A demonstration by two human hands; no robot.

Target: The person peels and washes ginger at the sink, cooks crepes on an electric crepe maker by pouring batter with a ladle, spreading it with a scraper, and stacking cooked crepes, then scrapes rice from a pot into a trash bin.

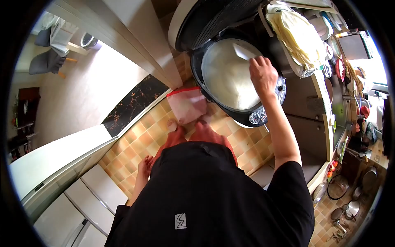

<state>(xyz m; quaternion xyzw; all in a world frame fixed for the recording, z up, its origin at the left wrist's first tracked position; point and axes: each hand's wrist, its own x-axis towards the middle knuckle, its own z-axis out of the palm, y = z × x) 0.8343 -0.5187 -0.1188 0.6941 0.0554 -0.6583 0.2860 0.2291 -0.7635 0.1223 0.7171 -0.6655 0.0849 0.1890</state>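
My right hand (263, 75) is closed on a pale flat scraper (243, 52), whose blade lies over the right part of a round griddle (200, 66). A thin whitish layer (226, 78) covers much of the cooking surface. The griddle's dark lid (214, 20) stands raised behind it. My left hand (145, 166) hangs low beside my left leg, its fingers curled; whether it holds anything is too small to tell.
Right of the griddle, a stack of pale flat sheets (297, 37) sits on the counter. A red-edged bag (187, 105) is near my feet on the tiled floor (142, 131). A wall edge and doorway lie left, kitchen items at far right.
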